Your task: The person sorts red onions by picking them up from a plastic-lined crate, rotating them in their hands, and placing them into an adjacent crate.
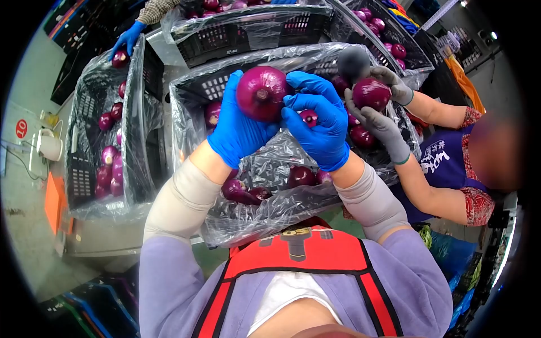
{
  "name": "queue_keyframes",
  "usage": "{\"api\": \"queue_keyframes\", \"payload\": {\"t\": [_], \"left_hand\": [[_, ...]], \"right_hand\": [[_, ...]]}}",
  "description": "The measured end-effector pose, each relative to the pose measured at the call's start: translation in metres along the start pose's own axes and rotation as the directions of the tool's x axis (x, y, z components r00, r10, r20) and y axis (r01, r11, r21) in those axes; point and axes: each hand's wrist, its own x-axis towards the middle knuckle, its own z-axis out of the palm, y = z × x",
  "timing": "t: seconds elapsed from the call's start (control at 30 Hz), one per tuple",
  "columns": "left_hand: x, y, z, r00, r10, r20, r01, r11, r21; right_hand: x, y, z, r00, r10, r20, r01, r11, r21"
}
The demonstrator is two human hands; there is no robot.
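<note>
My left hand (239, 124), in a blue glove, is closed around the lower left side of a large red onion (262, 93), its root end turned up toward me. At the onion's right edge, my right hand (320, 118), also blue-gloved, has its fingers curled and pinched together. Whether a bit of skin is between those fingertips I cannot make out. A smaller red onion (308, 117) shows in the gap of the right hand. Under both hands stands a black crate lined with clear plastic (270, 208), with red onions (301, 176) lying inside.
On the right, a co-worker's grey-gloved hands (386, 132) hold another red onion (372, 94) over the same crate. A second lined crate (84, 163) with onions stands left, where another person's blue-gloved hand (128, 38) reaches in. More onion crates (248, 35) line the back.
</note>
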Motion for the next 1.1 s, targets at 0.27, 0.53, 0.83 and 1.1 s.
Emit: {"api": "queue_keyframes", "payload": {"t": [0.27, 0.53, 0.83, 1.1], "left_hand": [[0.002, 0.007, 0.001, 0.901, -0.431, 0.042, 0.324, 0.606, -0.727], [0.001, 0.000, 0.002, 0.999, 0.001, 0.039, 0.001, 1.000, -0.030], [0.002, 0.015, 0.008, 0.913, -0.408, 0.001, 0.204, 0.456, -0.866], [0.001, 0.015, -0.001, 0.961, -0.215, -0.173, -0.026, 0.553, -0.832]], "right_hand": [[0.007, 0.015, -0.012, 0.975, 0.051, -0.218, -0.056, 0.998, -0.017], [0.004, 0.003, -0.008, 0.998, -0.002, -0.060, 0.002, 1.000, 0.006], [0.006, 0.019, -0.009, 0.992, -0.114, 0.049, 0.122, 0.965, -0.234], [0.008, 0.014, -0.013, 0.930, 0.359, 0.078, -0.365, 0.925, 0.104]]}}
